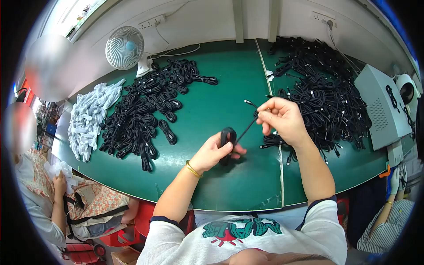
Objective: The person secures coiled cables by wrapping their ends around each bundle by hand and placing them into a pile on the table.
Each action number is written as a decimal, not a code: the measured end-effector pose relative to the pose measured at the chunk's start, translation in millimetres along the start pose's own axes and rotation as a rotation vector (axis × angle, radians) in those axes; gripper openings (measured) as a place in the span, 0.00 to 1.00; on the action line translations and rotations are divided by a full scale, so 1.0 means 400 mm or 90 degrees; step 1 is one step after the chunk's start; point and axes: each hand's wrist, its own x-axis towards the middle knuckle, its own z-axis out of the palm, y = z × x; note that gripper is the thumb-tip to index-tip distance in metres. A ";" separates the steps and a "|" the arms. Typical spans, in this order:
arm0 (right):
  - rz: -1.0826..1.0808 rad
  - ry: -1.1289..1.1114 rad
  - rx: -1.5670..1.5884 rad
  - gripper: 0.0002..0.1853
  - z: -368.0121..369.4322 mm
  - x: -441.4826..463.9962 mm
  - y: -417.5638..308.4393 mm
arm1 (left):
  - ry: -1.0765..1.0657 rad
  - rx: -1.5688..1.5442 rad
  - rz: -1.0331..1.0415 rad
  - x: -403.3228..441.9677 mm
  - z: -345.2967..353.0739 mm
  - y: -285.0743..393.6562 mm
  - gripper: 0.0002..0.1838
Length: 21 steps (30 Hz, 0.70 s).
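Note:
A black cable with a silver-tipped plug is partly coiled in my left hand, the thumb pressed over the loops. Its free end runs up and right, taut, to my right hand, which pinches it between thumb and fingers. The plug end sticks out past those fingertips to the left. Behind my right hand spreads a heap of loose black cables with silver plugs. To the left of my left hand lies a pile of bundled black cables, one bundle a little apart.
White wrapped bundles lie at the far left of the green table. A small fan stands at the back, a grey metal box at the right. Other people sit at both sides. A seam crosses the tabletop.

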 end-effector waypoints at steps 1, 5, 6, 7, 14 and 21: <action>0.030 -0.033 -0.015 0.03 0.007 -0.007 -0.005 | -0.021 0.009 0.022 -0.001 -0.008 0.000 0.20; 0.102 -0.108 0.057 0.05 0.068 -0.023 0.011 | -0.017 0.085 0.113 -0.011 0.025 0.037 0.21; 0.120 -0.115 0.081 0.06 0.079 -0.024 0.011 | -0.015 0.117 0.077 -0.022 0.031 0.052 0.18; 0.115 -0.113 0.090 0.06 0.084 -0.028 0.016 | 0.037 0.074 0.017 -0.030 0.046 0.062 0.12; 0.033 -0.138 -0.157 0.02 0.094 -0.047 0.011 | 0.118 0.473 0.205 -0.047 0.043 0.061 0.07; 0.027 -0.086 0.027 0.20 0.148 -0.035 0.101 | 0.130 0.085 0.205 -0.033 0.021 0.060 0.10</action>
